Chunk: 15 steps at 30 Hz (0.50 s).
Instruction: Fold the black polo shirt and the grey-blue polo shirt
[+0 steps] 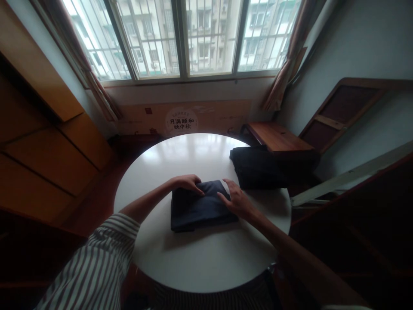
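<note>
A folded dark navy cloth (201, 211), probably a garment, lies in a flat rectangle near the middle of the round white table (193, 262). My left hand (187, 183) rests on its upper left corner, with the fingers lying over the fold. My right hand (236, 200) sits at the cloth's right edge, fingers spread and fingertips at or just touching the fabric. A second dark cloth pile (256, 168) lies on the far right of the table, a short way beyond my right hand.
A low wooden bench (277, 137) stands behind the table at the right, below a window (183, 38) with curtains. Wooden cabinets (41, 146) fill the left side. A brown framed panel (342, 107) leans against the right wall, and a pale rail (348, 181) juts in nearby.
</note>
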Tool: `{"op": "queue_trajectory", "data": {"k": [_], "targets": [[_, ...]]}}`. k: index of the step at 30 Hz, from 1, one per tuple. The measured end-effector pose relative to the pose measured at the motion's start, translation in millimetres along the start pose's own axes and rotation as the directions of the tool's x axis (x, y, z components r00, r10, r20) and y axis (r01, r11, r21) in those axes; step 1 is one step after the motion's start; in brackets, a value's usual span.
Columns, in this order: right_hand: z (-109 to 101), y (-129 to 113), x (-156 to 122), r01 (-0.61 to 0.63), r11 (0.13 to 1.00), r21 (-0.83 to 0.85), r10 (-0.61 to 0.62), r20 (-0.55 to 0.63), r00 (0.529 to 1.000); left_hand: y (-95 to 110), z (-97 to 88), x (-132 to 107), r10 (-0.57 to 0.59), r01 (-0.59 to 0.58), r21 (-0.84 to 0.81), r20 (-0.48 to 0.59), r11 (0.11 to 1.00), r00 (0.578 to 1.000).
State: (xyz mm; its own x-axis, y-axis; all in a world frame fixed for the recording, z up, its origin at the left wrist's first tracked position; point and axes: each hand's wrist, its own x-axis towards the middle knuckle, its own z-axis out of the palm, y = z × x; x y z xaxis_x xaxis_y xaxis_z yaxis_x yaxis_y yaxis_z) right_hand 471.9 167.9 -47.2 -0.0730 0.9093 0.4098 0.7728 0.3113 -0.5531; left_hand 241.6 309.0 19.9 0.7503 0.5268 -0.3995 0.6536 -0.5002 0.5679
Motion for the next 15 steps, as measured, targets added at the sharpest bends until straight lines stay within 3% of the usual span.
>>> {"op": "queue_trajectory", "data": {"k": [3,5,8,10,12,15], "targets": [[-11.7,2.5,-7.8,-0.172,0.964,0.203,0.162,0.064,0.985,9.3,1.5,-5.3,0.137,-0.138,-0.013,-0.037,0.99,0.99],[-22.1,2.4,-7.0,-0.303,0.852,0.427,0.209,0.254,0.945,17.0,-0.4,-19.7,0.226,-0.228,-0.03,-0.054,0.973,0.973],[-40.9,2.4,0.3,-0.437,0.614,0.658,0.02,0.54,0.841,33.7,-7.6,-45.7,0.282,-0.286,-0.051,-0.071,0.957,0.957],[-53.3,6.0,4.2,-0.485,0.49,0.724,-0.092,0.596,0.798,46.1,-13.5,-58.6,0.296,-0.307,-0.12,-0.105,0.944,0.949],[-64.9,12.1,5.1,-0.483,0.363,0.797,-0.092,0.546,0.832,57.3,-19.3,-63.8,0.314,-0.346,-0.26,-0.159,0.901,0.936],[-83.4,16.8,5.4,-0.35,0.244,0.904,0.042,0.351,0.935,73.4,-26.5,-54.6,0.305,-0.436,-0.508,-0.323,0.743,0.896]]}}
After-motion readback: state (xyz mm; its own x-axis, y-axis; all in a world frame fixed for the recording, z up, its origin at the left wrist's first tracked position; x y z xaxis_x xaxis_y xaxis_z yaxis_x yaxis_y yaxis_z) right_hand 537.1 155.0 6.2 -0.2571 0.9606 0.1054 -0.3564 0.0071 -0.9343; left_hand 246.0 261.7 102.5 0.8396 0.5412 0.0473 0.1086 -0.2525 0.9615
